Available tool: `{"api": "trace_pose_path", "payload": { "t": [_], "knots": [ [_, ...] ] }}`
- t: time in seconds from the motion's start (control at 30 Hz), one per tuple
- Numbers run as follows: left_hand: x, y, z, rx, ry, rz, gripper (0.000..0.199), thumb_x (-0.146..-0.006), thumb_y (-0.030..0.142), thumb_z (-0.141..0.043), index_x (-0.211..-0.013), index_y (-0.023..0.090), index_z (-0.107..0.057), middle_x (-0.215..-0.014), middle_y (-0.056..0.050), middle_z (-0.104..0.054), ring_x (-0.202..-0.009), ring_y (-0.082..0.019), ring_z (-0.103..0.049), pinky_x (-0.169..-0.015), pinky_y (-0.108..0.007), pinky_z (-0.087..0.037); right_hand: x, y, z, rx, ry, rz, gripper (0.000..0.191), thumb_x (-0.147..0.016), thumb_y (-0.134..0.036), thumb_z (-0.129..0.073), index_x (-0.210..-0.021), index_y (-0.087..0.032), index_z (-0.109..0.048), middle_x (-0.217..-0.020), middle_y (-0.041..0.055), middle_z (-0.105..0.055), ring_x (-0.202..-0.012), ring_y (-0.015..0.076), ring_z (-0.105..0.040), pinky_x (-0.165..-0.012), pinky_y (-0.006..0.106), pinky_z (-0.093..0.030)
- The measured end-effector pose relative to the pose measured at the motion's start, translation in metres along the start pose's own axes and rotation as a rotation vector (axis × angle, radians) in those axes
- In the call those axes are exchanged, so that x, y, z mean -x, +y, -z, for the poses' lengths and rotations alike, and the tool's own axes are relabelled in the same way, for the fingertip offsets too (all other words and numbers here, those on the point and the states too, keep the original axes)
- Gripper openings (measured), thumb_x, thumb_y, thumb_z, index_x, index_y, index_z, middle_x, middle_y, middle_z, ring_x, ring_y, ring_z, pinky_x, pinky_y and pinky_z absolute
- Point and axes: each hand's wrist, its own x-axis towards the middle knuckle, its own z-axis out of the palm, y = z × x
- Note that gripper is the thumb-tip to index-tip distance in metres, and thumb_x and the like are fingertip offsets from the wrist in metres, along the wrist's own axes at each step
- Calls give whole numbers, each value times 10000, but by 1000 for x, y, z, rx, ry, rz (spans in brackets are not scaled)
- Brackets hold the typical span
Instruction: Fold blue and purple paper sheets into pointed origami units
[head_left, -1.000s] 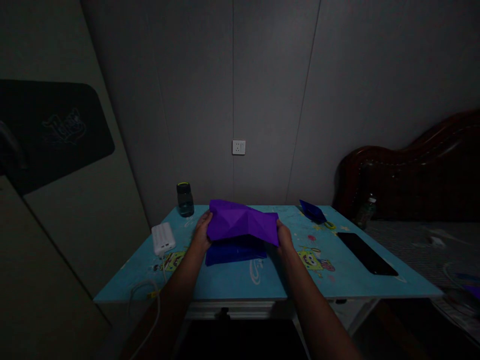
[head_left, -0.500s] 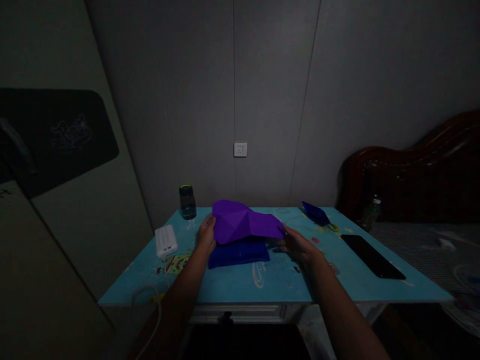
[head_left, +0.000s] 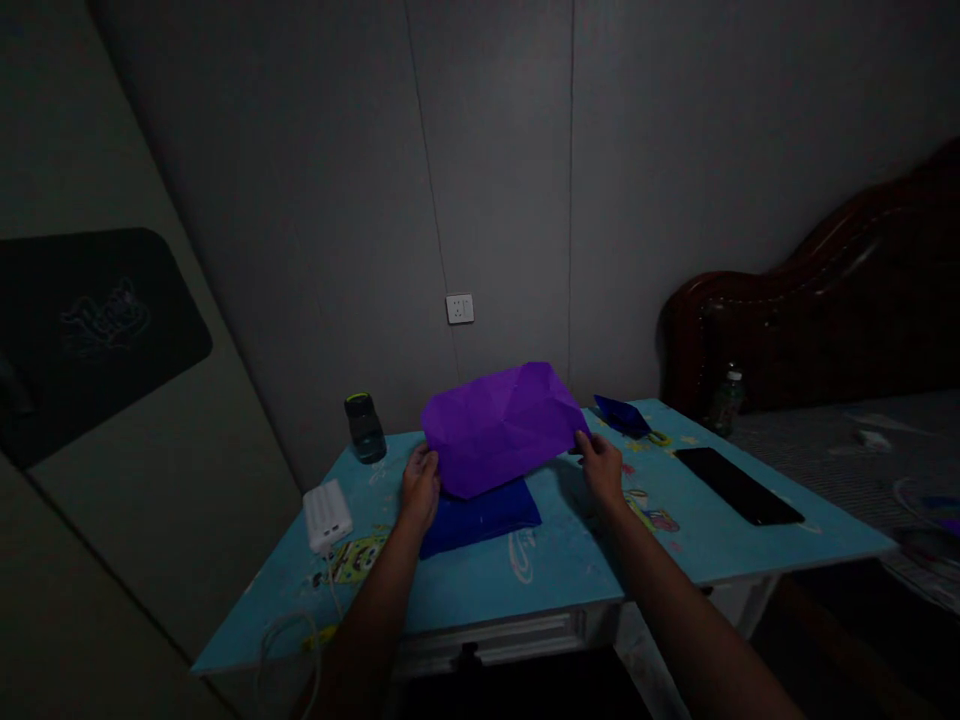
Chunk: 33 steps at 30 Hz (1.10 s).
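A creased sheet of purple paper (head_left: 504,428) is held up, tilted, above the table. My left hand (head_left: 421,484) pinches its left edge, and my right hand (head_left: 598,463) grips its right corner between thumb and fingers. Beneath the paper, a flat dark blue packet (head_left: 484,520) lies on the table, its back part hidden by the sheet.
On the light blue table (head_left: 555,580) a white power bank (head_left: 328,515) with a cable and a dark water bottle (head_left: 366,430) stand left. To the right lie a black phone-like slab (head_left: 739,485), a blue piece (head_left: 622,416) and a yellow handle (head_left: 659,438).
The purple paper has been opened out flatter and its far edge raised. My right hand has moved up slightly. The whole view has tilted and shifted.
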Motion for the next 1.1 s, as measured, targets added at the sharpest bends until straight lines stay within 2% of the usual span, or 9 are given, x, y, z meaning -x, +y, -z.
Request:
{"api": "trace_pose_path", "payload": {
  "t": [0.1, 0.23, 0.33, 0.43, 0.53, 0.63, 0.77, 0.9, 1.1],
  "knots": [
    [9, 4, -5, -24, -115, 111, 427, -720, 422, -747, -1062, 208, -610, -990, -66, -734, -922, -214, -706, -805, -331, -556, -3, 0, 1, -61, 64, 6, 440, -725, -561, -632, -850, -141, -676, -722, 54, -693, -687, 207, -585, -602, 294, -427],
    [15, -1, -9, -46, -159, 250, 428, -749, 414, -745, -1082, 167, -639, -1115, -125, -718, -1026, -255, -686, -911, -389, -538, -7, 3, 2, -153, 2, -73, 487, -680, -563, -686, -925, -142, -683, -791, 62, -716, -731, 219, -618, -612, 294, -451],
    [14, -9, -12, -70, -113, 279, 430, -783, 370, -739, -1146, 176, -613, -1192, -123, -692, -1086, -241, -663, -988, -397, -498, -1, 0, -3, -263, -153, -169, 519, -742, -616, -631, -1021, -181, -669, -916, 73, -731, -824, 225, -656, -669, 305, -494],
    [13, -15, -16, -91, -78, 252, 433, -855, 399, -663, -1219, 183, -570, -1195, -111, -691, -1110, -211, -652, -1022, -378, -474, 14, -7, -14, -370, -395, -249, 480, -787, -623, -613, -1063, -232, -658, -981, 65, -728, -899, 220, -669, -768, 335, -524],
    [15, -17, -18, -130, -107, 258, 453, -885, 421, -619, -1261, 182, -538, -1152, -108, -709, -1028, -221, -690, -940, -389, -536, 33, -15, -25, -420, -611, -314, 414, -776, -537, -697, -1055, -233, -656, -913, 59, -729, -854, 220, -682, -814, 377, -533],
    [19, -15, -18, -187, -175, 314, 456, -874, 436, -624, -1218, 143, -565, -1048, -127, -739, -875, -258, -732, -792, -413, -598, 40, -19, -31, -460, -735, -351, 409, -799, -463, -701, -1142, -255, -616, -986, 59, -728, -900, 229, -688, -833, 391, -532],
    [23, -11, -15, -247, -234, 348, 435, -858, 438, -640, -1159, 127, -601, -980, -128, -754, -835, -278, -737, -740, -398, -602, 30, -16, -29, -493, -686, -327, 414, -802, -426, -670, -1179, -283, -576, -1082, 49, -720, -987, 232, -679, -847, 367, -530],
    [25, -12, -16, -308, -234, 369, 452, -825, 435, -676, -1158, 137, -607, -864, -110, -766, -846, -318, -736, -734, -418, -587, 24, -9, -28, -455, -638, -301, 448, -848, -597, -520, -1112, -245, -605, -1046, 77, -728, -990, 252, -683, -821, 388, -545],
    [29, -11, -22, -294, -266, 370, 474, -777, 424, -720, -1171, 180, -616, -991, -102, -755, -1005, -318, -691, -799, -398, -566, 22, 7, -29, -371, -465, -188, 627, -716, -495, -743, -1247, -263, -504, -1158, 69, -698, -1051, 256, -657, -871, 404, -544]
  ]
}}
